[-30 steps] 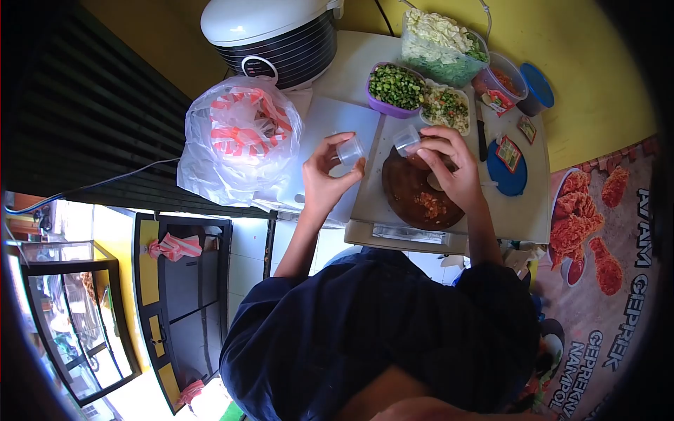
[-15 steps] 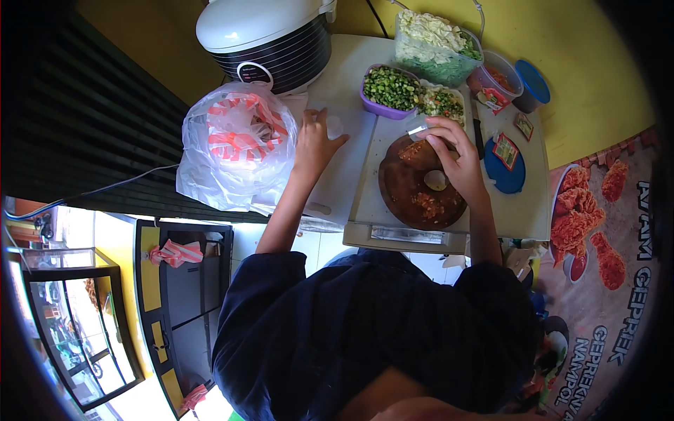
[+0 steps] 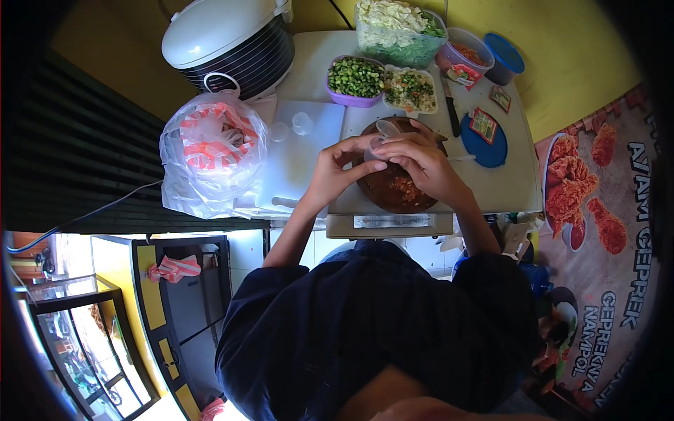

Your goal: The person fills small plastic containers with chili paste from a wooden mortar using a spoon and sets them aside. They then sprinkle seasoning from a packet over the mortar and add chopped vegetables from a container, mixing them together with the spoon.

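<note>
Over a round brown mortar point(image 3: 397, 193) with reddish chopped paste in it, my two hands meet. My left hand point(image 3: 340, 168) pinches a small clear plastic cup point(image 3: 375, 146) from the left. From the right, my right hand point(image 3: 425, 165) has its fingers closed on the same cup; a clear lid point(image 3: 387, 128) shows just above them. Two small clear round pieces point(image 3: 302, 123) lie on a white board point(image 3: 309, 151) to the left. Behind the mortar stand a purple tub of chopped greens point(image 3: 356, 77) and a white tray of chopped mix point(image 3: 409, 90).
At the left are a rice cooker point(image 3: 232, 42) and a plastic bag with red-striped contents point(image 3: 213, 154). A vegetable container point(image 3: 400, 38), a pink-labelled tub point(image 3: 463, 59) and a blue-lidded tub point(image 3: 503, 59) stand behind. A knife point(image 3: 451, 109) and blue lid point(image 3: 484, 140) lie right.
My left hand has moved right, off the board, to the cup. My right hand has come lower and left over the mortar, and the two hands now meet. The whole view has shifted slightly.
</note>
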Available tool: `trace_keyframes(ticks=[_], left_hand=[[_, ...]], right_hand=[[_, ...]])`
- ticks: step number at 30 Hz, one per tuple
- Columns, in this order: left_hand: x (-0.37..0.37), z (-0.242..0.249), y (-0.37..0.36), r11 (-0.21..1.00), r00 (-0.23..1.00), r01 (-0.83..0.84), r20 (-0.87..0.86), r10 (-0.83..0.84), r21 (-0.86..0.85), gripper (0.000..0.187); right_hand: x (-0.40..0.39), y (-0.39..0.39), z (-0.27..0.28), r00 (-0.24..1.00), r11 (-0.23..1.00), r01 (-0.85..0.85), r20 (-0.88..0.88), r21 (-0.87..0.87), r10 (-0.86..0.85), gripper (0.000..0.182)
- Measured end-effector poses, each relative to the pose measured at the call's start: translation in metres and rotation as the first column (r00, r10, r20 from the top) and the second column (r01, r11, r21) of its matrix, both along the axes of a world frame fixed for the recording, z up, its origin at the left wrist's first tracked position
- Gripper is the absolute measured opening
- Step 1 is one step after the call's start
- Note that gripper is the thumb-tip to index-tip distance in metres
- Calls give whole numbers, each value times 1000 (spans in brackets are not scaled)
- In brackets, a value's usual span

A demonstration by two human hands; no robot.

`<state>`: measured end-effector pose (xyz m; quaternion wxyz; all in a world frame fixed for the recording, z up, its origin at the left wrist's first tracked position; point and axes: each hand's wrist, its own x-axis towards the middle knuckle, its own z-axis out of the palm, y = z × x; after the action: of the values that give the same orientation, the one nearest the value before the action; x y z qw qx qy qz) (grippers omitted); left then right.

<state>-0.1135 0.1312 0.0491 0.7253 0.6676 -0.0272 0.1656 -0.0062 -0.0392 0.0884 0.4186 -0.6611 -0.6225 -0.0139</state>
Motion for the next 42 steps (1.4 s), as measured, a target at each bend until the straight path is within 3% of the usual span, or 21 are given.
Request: trace_keyframes(ticks=[1, 3, 5, 6, 8, 11, 14, 17, 20, 23, 29, 32, 35, 39, 42], left_hand=[[-2, -3, -3, 995, 1000, 30, 2, -30, -92, 45], [-6, -11, -9, 993, 993, -115, 29, 117, -36, 44], [-11, -16, -16, 956, 955, -292, 58, 291, 8, 41], [-14, -19, -18, 931, 929, -365, 68, 363, 15, 41], [-22, -28, -22, 861, 859, -508, 91, 504, 26, 41], [-31, -46, -26, 789, 785, -615, 84, 613, -10, 42], [-36, -53, -30, 735, 730, -678, 94, 677, -27, 44], [-33, -57, -28, 704, 691, -709, 155, 706, -48, 44], [-34, -51, -31, 692, 686, -721, 118, 718, -17, 43], [-34, -56, -27, 696, 688, -715, 112, 717, -65, 44], [-33, -55, -27, 691, 687, -722, 81, 722, -44, 42], [-33, -59, -26, 694, 688, -718, 89, 720, -59, 41], [-34, -56, -27, 699, 696, -715, 79, 714, -24, 41], [-33, -57, -27, 689, 683, -724, 95, 724, -47, 40], [-33, -57, -27, 686, 681, -727, 92, 726, -35, 40]], right_hand=[[-2, -4, 2, 999, 999, 36, 9, 17, -36, 32], [-8, -12, 10, 994, 993, 105, 24, 51, -106, 31], [0, -31, 2, 952, 934, 300, -122, 193, -280, 28], [7, -43, -3, 914, 883, 397, -200, 250, -354, 27], [21, -69, -26, 705, 639, 697, -472, 326, -529, 34], [36, -105, -62, 534, 457, 830, -693, 320, -485, 46], [26, -109, -88, 308, 508, 861, -825, 30, -474, 45], [21, -110, -90, 183, 731, 661, -908, -170, -377, 44], [25, -102, -102, 267, 811, 584, -933, -43, -242, 37], [22, -95, -88, 309, 759, 651, -912, -3, -269, 31], [21, -89, -75, 464, 873, 457, -883, 169, -72, 31], [24, -73, -69, 490, 913, 365, -871, 181, -23, 29], [25, -54, -72, 436, 926, 312, -898, 211, 58, 30], [28, -40, -82, 388, 953, 238, -918, 189, 86, 28], [34, -43, -87, 417, 966, 201, -907, 164, 67, 28]])
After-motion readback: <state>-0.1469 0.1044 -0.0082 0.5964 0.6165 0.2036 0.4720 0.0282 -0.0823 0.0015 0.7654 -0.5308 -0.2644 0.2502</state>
